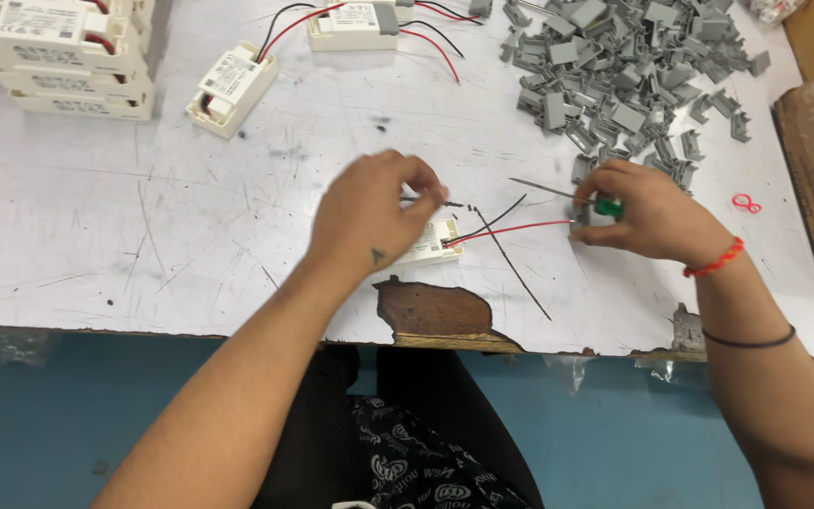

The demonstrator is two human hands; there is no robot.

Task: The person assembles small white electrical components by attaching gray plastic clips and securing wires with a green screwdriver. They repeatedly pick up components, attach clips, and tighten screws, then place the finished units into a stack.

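While the left hand (369, 217) pinches a thin black wire tip above the small white driver box (433, 242) at frame centre, the right hand (647, 212) grips a green-handled screwdriver (567, 196); its fingertips also touch a grey plastic clip (580, 217). More grey clips (614, 66) are piled at upper right.

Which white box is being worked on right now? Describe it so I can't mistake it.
On the white table, look near the front edge by the brown chipped patch. The box lies under the left hand, red and black wires trailing toward the right hand; the others sit untouched farther back.
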